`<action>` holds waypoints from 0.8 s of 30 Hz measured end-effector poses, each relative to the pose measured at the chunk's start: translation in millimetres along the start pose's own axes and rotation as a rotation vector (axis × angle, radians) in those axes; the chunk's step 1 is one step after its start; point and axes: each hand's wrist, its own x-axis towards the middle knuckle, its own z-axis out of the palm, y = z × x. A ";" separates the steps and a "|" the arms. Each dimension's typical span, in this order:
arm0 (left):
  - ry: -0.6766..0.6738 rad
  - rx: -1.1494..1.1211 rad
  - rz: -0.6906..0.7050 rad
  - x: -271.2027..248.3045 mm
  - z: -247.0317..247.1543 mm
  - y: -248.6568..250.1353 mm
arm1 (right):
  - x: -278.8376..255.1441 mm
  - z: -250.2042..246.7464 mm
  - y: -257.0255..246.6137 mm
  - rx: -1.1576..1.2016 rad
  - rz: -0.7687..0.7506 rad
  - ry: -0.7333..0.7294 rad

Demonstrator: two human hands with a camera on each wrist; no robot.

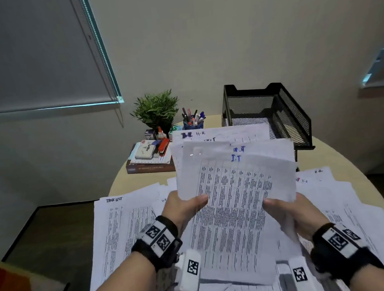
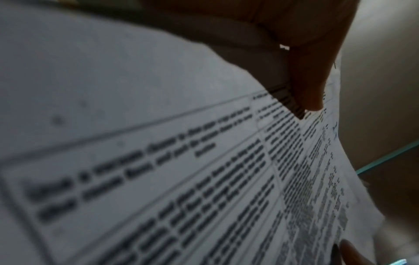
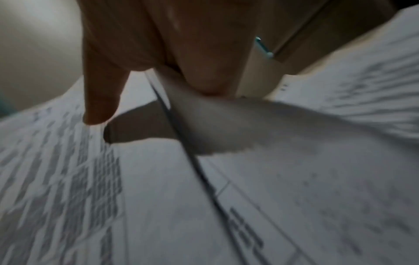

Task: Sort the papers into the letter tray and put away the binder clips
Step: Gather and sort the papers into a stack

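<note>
I hold a fanned bundle of printed sheets (image 1: 234, 192) up above the round table, the front one marked "I.T" in blue. My left hand (image 1: 185, 205) pinches the bundle's left edge, thumb on the front. My right hand (image 1: 287, 209) pinches the right edge the same way. In the left wrist view a thumb (image 2: 310, 86) presses on the printed sheets (image 2: 204, 170). The right wrist view shows a thumb (image 3: 99, 100) on the printed sheets (image 3: 158, 197). The black mesh letter tray (image 1: 297, 125) stands at the back right. No binder clips show.
More loose papers (image 1: 124, 228) cover the near half of the table (image 1: 317, 146), some marked "H.R" or "TASK LIST". At the back left sit a potted plant (image 1: 156, 109), a blue pen cup (image 1: 193, 120) and a book stack with stationery (image 1: 150, 157).
</note>
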 end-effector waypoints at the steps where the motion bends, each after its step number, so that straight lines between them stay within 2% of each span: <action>1: -0.023 -0.038 0.049 -1.3 2.0 12.9 | 1.4 5.5 -9.7 -0.010 -0.073 0.023; 4: -0.042 -0.017 0.232 -2.6 4.9 49.5 | 8.0 15.0 -37.8 0.043 -0.294 0.075; 7: -0.057 -0.043 0.362 3.9 2.8 60.9 | 13.2 20.2 -47.5 0.106 -0.359 0.060; 9: -0.041 -0.021 0.360 8.3 1.6 53.2 | 16.0 21.8 -39.9 0.057 -0.364 0.065; 11: 0.007 0.012 0.293 13.0 -1.6 37.5 | 18.8 20.9 -27.3 -0.011 -0.346 0.065; 14: 0.062 -0.011 0.150 16.9 -3.9 19.1 | 23.9 17.6 -11.1 -0.030 -0.228 0.061; 16: 0.079 -0.005 0.131 18.7 -2.0 17.1 | 25.8 20.5 -8.4 0.004 -0.186 0.046; 21: 0.108 -0.077 0.255 23.2 6.5 37.4 | 28.6 34.3 -28.2 0.130 -0.284 0.053; 24: 0.061 -0.138 0.369 25.8 6.7 55.0 | 28.6 34.1 -43.1 0.162 -0.373 0.046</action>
